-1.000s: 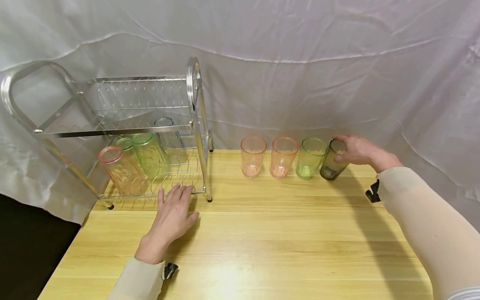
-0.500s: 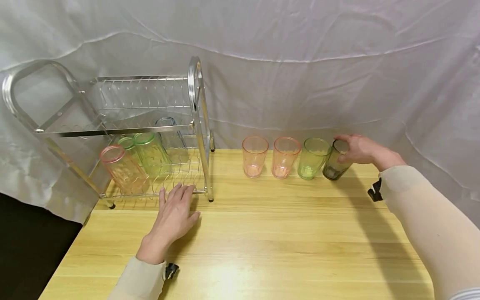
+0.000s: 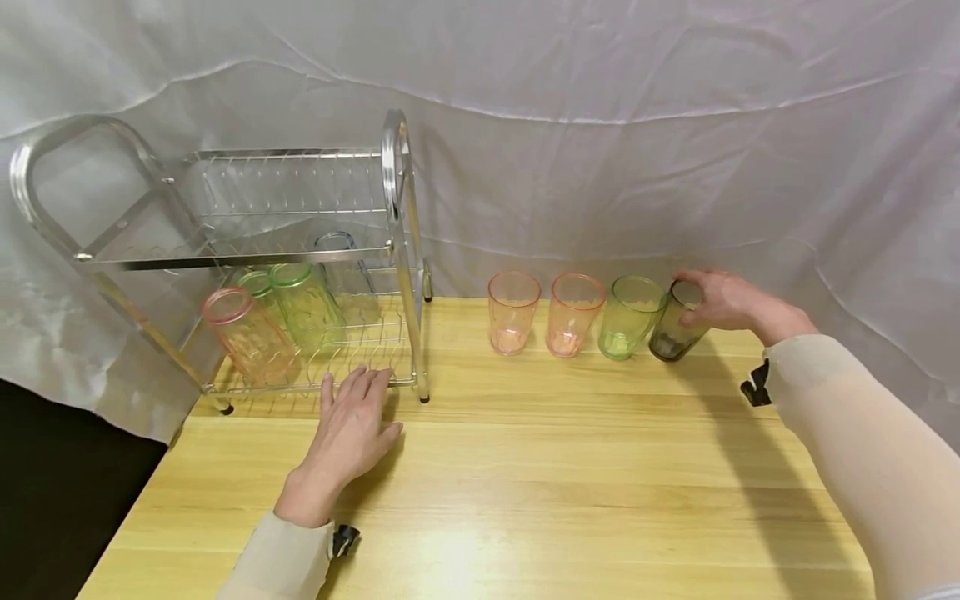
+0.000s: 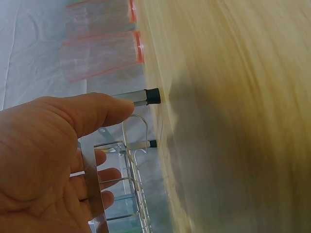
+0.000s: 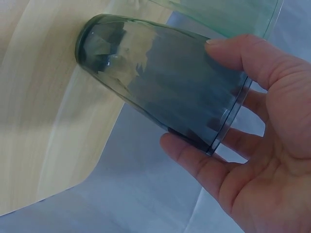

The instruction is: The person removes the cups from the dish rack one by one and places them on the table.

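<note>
At the right end of a row of glasses, my right hand (image 3: 723, 302) grips a dark grey glass (image 3: 672, 337) near its rim. In the right wrist view, the thumb lies on one side of this glass (image 5: 165, 73) and the fingers on the other. The glass stands upright on the table, close beside a green glass (image 3: 626, 321). My left hand (image 3: 347, 433) is at the front of the metal dish rack (image 3: 405, 308), its relaxed fingers over the lower front rail. In the left wrist view, the rail (image 4: 92, 179) crosses in front of the fingers and the thumb stands apart.
Two pink glasses (image 3: 575, 317) stand left of the green one. On the rack's lower level are a pink glass (image 3: 255, 342), two green glasses (image 3: 306, 308) and a clear bluish glass (image 3: 352, 287). Grey cloth (image 3: 600, 183) hangs behind the wooden table (image 3: 570, 483).
The head view has shifted slightly, so everything sits a little further right in the picture. My right hand stays on the dark glass and my left hand stays at the rack.
</note>
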The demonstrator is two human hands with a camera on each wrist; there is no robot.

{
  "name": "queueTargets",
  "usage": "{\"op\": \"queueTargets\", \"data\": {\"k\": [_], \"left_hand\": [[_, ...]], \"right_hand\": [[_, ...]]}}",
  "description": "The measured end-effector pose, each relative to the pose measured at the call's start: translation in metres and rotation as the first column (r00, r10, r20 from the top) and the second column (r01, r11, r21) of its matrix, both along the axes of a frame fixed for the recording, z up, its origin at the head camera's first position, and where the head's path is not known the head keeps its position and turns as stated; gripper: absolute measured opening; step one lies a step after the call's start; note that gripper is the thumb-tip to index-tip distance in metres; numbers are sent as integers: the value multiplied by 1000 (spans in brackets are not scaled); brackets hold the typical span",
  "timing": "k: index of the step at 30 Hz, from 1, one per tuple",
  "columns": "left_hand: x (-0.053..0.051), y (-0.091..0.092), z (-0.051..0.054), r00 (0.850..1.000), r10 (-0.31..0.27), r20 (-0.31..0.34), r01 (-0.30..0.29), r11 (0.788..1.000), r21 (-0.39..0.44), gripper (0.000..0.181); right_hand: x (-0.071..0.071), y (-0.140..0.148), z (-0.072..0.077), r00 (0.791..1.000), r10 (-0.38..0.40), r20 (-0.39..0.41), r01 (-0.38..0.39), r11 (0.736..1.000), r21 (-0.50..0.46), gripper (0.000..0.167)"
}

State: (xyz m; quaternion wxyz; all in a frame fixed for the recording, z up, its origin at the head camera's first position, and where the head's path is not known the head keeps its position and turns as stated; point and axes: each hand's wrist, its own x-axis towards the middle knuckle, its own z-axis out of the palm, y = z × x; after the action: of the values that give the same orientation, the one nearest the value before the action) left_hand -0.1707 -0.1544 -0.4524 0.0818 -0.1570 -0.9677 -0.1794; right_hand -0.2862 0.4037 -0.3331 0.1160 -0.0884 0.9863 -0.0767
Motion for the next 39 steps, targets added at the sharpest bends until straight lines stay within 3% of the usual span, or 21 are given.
{"op": "queueTargets", "data": {"k": [10, 15, 21, 25, 30, 35, 39], "left_hand": [[-2, 4, 5, 998, -46, 37, 48, 998, -31, 85], [-4, -2, 20, 990, -69, 127, 68, 998, 7, 76], [-12, -11, 43, 981, -76, 180, 60, 994, 93, 59], [-17, -15, 50, 974, -74, 213, 58, 995, 83, 55], [-21, -17, 54, 973, -83, 214, 72, 996, 59, 52], [-25, -23, 60, 978, -46, 205, 41, 999, 28, 50], [-29, -31, 71, 991, -19, 134, 19, 1000, 1, 47]], "right_hand": [[8, 10, -1, 1000, 4, -11, -4, 1000, -6, 89], [7, 9, -2, 1000, 6, -12, -6, 1000, -7, 89], [5, 8, -2, 1000, 10, -17, -10, 1000, -5, 88], [3, 6, -1, 1000, 8, -17, -8, 1000, -3, 89], [2, 3, -1, 1000, 6, -17, -6, 1000, -1, 89], [0, 0, -1, 1000, 3, -14, -3, 1000, -1, 90], [-1, -2, -1, 1000, 3, -11, -3, 1000, -2, 91]]}}
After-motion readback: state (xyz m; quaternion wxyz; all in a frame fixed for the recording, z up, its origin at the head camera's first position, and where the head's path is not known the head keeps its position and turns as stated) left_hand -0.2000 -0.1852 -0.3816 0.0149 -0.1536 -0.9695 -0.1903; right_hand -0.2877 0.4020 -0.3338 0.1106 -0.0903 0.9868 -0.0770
